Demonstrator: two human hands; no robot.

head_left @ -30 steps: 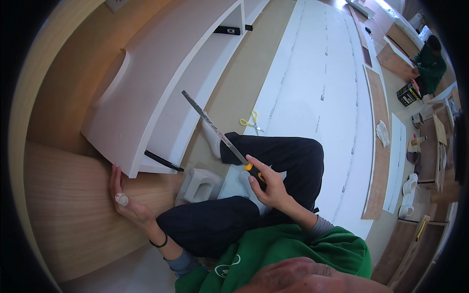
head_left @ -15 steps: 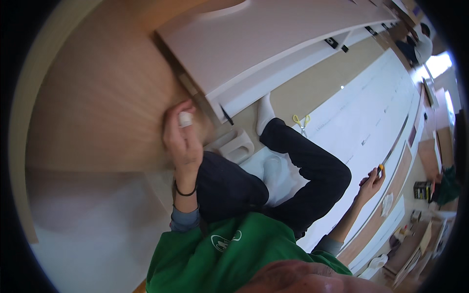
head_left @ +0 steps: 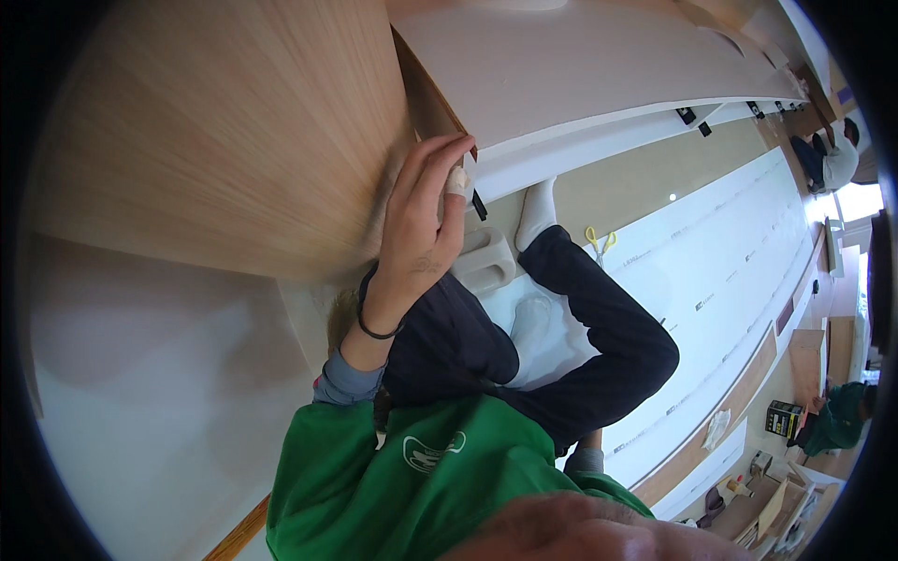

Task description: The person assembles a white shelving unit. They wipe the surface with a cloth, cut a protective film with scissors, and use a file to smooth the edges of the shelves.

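Note:
My left hand [head_left: 421,220] is raised at the end of a long pale cabinet [head_left: 571,65], its fingers stretched out and their tips at the brown-edged corner. A white bandage [head_left: 456,182] wraps its thumb. Beside it on the left stands a large wood-grain panel [head_left: 253,122]. Of my right arm, only a short stretch of forearm [head_left: 591,439] shows behind my bent leg. The right hand is hidden there, and what it holds cannot be seen. A small dark tip [head_left: 663,323] sticks out past my knee.
Yellow-handled scissors [head_left: 601,243] lie on a printed white sheet [head_left: 716,248]. A beige plastic piece with a handle [head_left: 486,262] sits by my feet. Black fittings [head_left: 687,116] line the cabinet's lower side. Two other people [head_left: 832,164] are farther off at the right.
My left hand has moved up and right to the cabinet's corner. My right hand, which held a dark tool with an orange end, has drawn back behind my leg. The view has shifted.

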